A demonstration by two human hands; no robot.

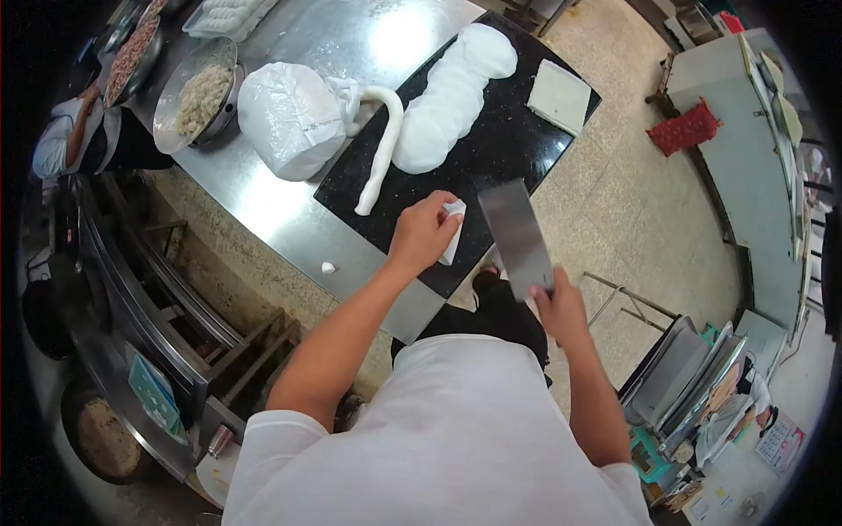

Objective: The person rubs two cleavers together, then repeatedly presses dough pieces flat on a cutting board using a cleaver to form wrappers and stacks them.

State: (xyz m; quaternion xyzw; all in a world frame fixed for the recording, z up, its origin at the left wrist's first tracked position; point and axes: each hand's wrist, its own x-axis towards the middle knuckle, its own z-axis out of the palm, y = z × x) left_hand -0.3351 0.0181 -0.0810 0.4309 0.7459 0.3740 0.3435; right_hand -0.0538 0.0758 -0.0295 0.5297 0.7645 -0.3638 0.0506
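My right hand (563, 309) is closed around the handle of a cleaver (516, 235), its broad blade raised beside the near right edge of the black board (491, 145). Over the board's near part, my left hand (427, 230) grips a small white folded piece (453, 230); whether it is cloth or paper I cannot tell. Beyond that hand lies a rope of white dough (381, 162). A row of overlapping flat dough rounds (445, 105) stretches toward the far edge. At the far right corner sits a pale square slab (560, 96).
A bulging white plastic bag (292, 120) stands left of the board on the steel table (263, 206). Beside it is a bowl of pale filling (203, 98). A small dough bit (328, 267) lies near the edge. Another person (96, 136) is at far left.
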